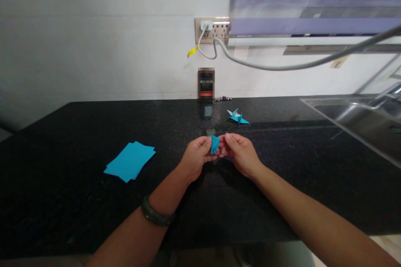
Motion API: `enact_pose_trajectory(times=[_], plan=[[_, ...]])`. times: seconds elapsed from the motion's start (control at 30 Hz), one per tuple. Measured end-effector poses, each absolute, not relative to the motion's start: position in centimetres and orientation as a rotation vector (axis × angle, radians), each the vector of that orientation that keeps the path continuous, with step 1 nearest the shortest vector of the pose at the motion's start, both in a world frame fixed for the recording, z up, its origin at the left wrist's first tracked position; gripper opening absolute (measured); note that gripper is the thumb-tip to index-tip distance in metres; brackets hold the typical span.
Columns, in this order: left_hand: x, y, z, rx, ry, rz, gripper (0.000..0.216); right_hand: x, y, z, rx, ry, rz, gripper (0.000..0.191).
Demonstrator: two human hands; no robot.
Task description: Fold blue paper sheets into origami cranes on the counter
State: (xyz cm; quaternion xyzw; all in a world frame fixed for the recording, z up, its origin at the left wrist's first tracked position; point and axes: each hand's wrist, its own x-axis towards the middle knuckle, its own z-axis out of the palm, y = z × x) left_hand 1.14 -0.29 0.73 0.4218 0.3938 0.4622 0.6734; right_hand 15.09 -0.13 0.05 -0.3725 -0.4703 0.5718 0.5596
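A small folded piece of blue paper [214, 144] is pinched between both hands, just above the black counter [78, 133]. My left hand [197, 156] grips it from the left with thumb and fingers closed. My right hand [239, 152] pinches its right edge. A dark band sits on my left wrist. Two finished blue paper cranes [238, 116] lie on the counter behind my hands. A small stack of flat blue paper sheets [130, 160] rests to the left.
A phone [206, 84] leans upright against the white wall at the back of the counter. A wall socket [213, 29] with a plug and cables sits above it. A steel sink [357, 121] and tap occupy the right end.
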Motion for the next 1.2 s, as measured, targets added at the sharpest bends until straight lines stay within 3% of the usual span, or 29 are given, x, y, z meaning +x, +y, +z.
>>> enact_pose_trajectory(times=[0.6, 1.03, 1.2], plan=[[1.13, -0.2, 0.54, 0.915, 0.855, 1.006, 0.031, 15.09, -0.51, 0.75, -0.974, -1.254, 1.31, 0.022], [1.16, -0.23, 0.76, 1.433, 1.208, 1.442, 0.013, 15.2, -0.71, 0.11, -1.116, -1.587, 0.579, 0.009], [0.94, -0.34, 0.69, 1.738, 1.192, 1.403, 0.012, 15.46, -0.64, 0.0, -1.127, -1.686, 0.351, 0.011]])
